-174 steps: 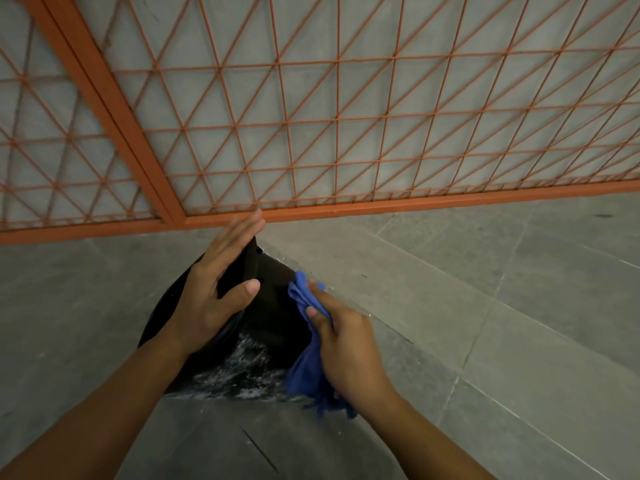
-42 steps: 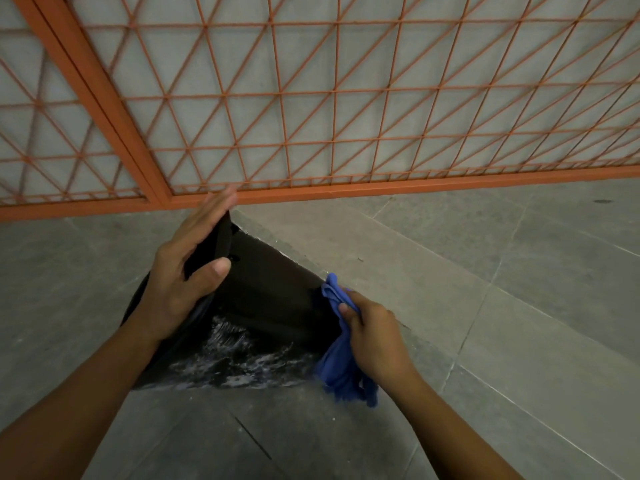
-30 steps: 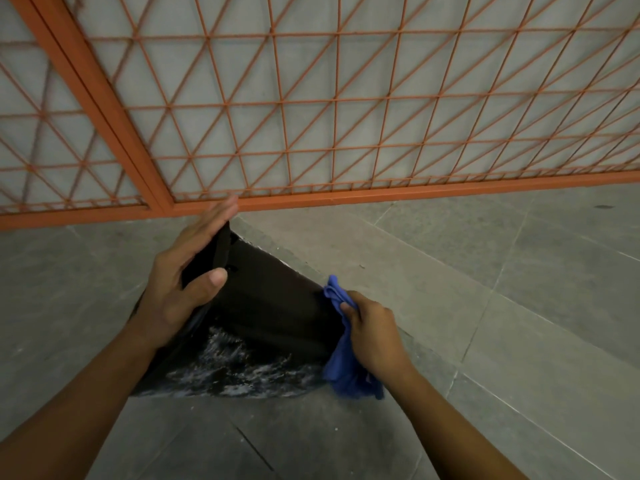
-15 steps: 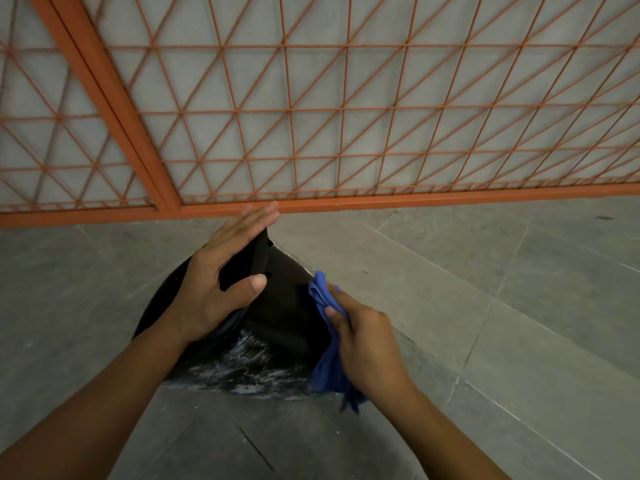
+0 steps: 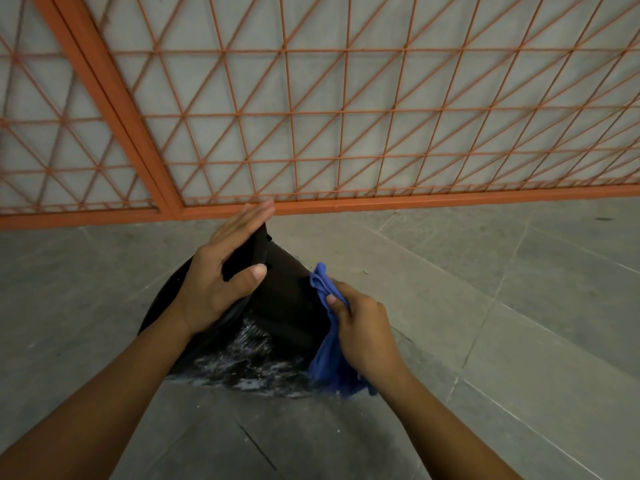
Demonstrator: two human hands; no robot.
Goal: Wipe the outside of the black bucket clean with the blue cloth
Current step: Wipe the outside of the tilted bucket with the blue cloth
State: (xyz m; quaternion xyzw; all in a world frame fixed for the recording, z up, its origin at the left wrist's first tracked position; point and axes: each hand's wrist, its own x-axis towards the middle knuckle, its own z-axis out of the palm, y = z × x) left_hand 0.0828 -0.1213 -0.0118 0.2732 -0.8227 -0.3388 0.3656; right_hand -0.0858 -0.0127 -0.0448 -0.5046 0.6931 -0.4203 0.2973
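The black bucket (image 5: 280, 306) lies tipped on the grey floor in the middle of the view, its wet lower side speckled white. My left hand (image 5: 225, 271) rests on its upper rim with straight fingers over the far edge and the thumb on the near side. My right hand (image 5: 363, 330) grips the bunched blue cloth (image 5: 329, 355) and presses it against the bucket's right side. Part of the cloth hangs down below my palm.
An orange metal grille (image 5: 311, 116) with a diagonal mesh stands along the back, its bottom rail just behind the bucket. Grey floor tiles (image 5: 485, 289) spread to the right and front.
My right hand with the cloth slid up the bucket's right side and closer to my left hand. The bucket and left hand shifted a little to the right in view.
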